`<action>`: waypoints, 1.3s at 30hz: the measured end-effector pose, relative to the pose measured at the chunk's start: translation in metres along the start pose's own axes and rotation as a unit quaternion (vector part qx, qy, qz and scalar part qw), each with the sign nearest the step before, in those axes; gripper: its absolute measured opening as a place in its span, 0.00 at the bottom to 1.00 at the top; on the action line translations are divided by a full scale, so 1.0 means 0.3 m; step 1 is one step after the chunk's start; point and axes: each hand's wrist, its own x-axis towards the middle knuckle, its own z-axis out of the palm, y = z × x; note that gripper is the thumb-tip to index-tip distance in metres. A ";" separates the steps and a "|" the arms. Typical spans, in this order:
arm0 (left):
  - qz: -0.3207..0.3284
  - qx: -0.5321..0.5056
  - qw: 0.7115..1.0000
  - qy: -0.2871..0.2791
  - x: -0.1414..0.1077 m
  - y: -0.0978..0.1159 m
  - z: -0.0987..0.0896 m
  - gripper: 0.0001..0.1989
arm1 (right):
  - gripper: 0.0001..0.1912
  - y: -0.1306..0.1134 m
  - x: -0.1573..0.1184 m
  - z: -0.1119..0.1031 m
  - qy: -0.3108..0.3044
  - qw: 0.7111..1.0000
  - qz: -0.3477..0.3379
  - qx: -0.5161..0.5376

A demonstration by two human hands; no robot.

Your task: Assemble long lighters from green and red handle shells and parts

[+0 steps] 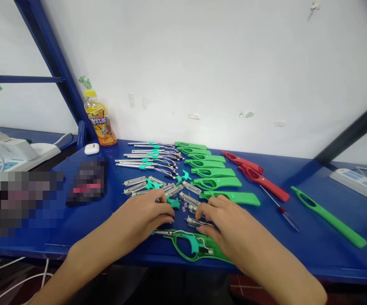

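A green lighter shell half [216,250] lies at the table's front edge, with a metal rod, white wire and teal trigger [193,243] set in it. Just above it, my right hand [223,216] has thumb and fingers around a clear fuel tank [194,222]. My left hand [150,212] is curled, thumb and forefinger close together beside a loose teal trigger [173,203]; anything between those fingertips is hidden. Between and beyond the hands lie several more clear tanks [189,199] and teal pieces. Tiny clear bits [185,206] sit near the right fingers.
Metal rods with wires [145,161] lie in rows behind, beside several green shells [213,172]. To the right are red shells [264,182], a screwdriver [286,216] and a long green shell [332,218]. A drink bottle [100,120] and white earbud case [92,148] stand at left.
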 end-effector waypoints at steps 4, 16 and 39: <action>-0.008 -0.021 1.000 -0.011 0.007 0.003 0.013 0.08 | 0.11 0.022 0.002 0.017 0.009 1.000 -0.010 -0.001; -0.008 -0.037 0.998 0.056 -0.011 0.028 -0.015 0.04 | 0.10 0.017 0.008 -0.060 0.050 0.998 -0.026 0.034; 0.052 -0.047 0.933 0.353 -0.018 0.065 -0.082 0.06 | 0.06 -0.051 0.075 -0.030 0.142 0.982 -0.003 0.124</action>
